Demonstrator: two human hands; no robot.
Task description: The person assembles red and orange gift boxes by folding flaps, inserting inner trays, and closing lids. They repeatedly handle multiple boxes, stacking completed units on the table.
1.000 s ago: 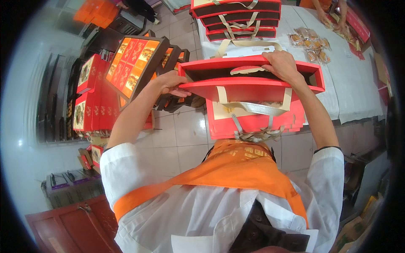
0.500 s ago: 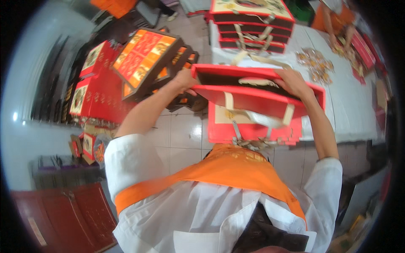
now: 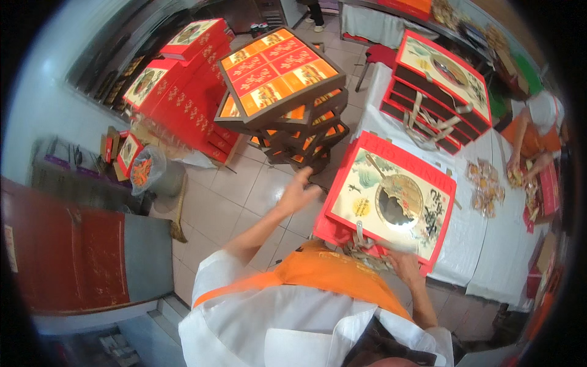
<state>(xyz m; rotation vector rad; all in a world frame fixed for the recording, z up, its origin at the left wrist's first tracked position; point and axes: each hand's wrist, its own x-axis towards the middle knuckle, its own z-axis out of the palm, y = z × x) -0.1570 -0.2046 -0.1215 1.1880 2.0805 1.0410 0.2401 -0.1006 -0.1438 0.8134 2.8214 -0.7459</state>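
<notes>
- box (image 3: 394, 189), red-sided, with a cream lid and a round dark window, lies lid up at the near left corner of the white-covered worktop (image 3: 474, 257); this close to the edge, it is probably placed for easy reach.
- more red packaging (image 3: 332, 229) shows under its left side, so the box seems to rest on a pile, which would raise it.
- right hand (image 3: 405, 264) is at the box's near side, by the pale straps (image 3: 367, 254); its fingers are bent, but i cannot tell whether they have hold of a strap or only lie against the box. that spot would suit steadying it.
- left hand (image 3: 299, 194) is out past the worktop's left edge, fingers loosely apart, nothing seen in them, pointing towards the brown trays (image 3: 296, 103); whether it touches them i cannot tell.
- the trays are stacked crosswise, likely so that rim bears on rim and the orange and red packs (image 3: 278, 70) are not pressed.
- red boxes (image 3: 449, 79) are piled at the worktop's far left corner, their straps hanging on the near side, perhaps to leave them easy to catch.
- wrapped pastries (image 3: 486, 183) lie towards the right edge, near a co-worker's hands (image 3: 529, 174).
</notes>
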